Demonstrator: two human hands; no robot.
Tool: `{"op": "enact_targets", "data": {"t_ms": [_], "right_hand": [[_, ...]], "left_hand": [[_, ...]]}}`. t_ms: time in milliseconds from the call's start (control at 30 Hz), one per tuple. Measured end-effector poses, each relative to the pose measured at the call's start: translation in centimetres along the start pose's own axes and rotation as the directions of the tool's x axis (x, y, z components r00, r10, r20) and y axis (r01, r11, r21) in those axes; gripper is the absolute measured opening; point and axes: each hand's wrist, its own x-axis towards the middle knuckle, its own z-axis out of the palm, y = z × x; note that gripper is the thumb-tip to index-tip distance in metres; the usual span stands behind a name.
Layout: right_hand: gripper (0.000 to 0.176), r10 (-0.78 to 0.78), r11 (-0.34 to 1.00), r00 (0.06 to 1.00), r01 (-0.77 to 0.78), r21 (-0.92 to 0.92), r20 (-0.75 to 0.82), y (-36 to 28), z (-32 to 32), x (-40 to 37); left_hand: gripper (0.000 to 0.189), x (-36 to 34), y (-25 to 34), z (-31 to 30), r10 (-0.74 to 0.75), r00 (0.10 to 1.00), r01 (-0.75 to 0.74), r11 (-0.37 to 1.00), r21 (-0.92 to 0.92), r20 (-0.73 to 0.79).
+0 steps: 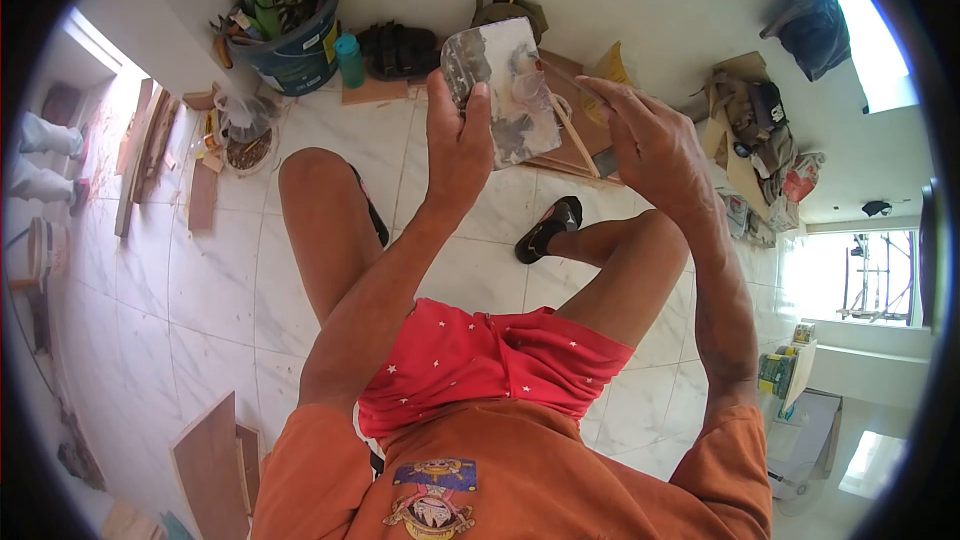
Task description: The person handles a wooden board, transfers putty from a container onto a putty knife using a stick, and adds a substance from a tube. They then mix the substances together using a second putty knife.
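Note:
My left hand (461,145) grips a flat rectangular plate (508,90) by its left edge, thumb on the face. The plate is smeared with white and grey material and has one rounded corner. To the right of the plate, my right hand (650,145) is raised with its fingers stretched out and held close together, apart from the plate. Below and between the hands, a thin wooden stick (575,135) lies over a brown board (570,75) on the floor.
A bucket of tools (295,50), a turquoise bottle (349,61) and dark sandals (398,51) line the wall. Wood strips (145,155) and a brown panel (212,460) lie at left. Bags (755,125) sit at right. Another person's legs (45,155) show at far left.

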Motion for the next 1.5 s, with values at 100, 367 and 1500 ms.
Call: {"op": "enact_targets", "data": {"t_ms": [100, 367, 1500], "right_hand": [[0.034, -0.021, 1.000, 0.999, 0.021, -0.005, 0.028, 0.2, -0.1, 0.1], [0.040, -0.067, 0.998, 0.996, 0.067, 0.015, 0.067, 0.2, -0.9, -0.5], [0.052, -0.143, 0.955, 0.985, 0.162, -0.247, 0.094, -2.3, 1.9, -2.4]], "left_hand": [[0.022, 0.1, -0.4, -0.1, -0.030, 1.000, 0.030, 0.998, -0.059, -0.002], [0.020, 0.1, -0.4, 0.0, -0.033, 0.999, 0.032, 0.998, -0.057, -0.004], [0.028, -0.4, -0.6, 0.4, -0.117, 0.990, 0.108, 0.988, -0.113, -0.077]]}}
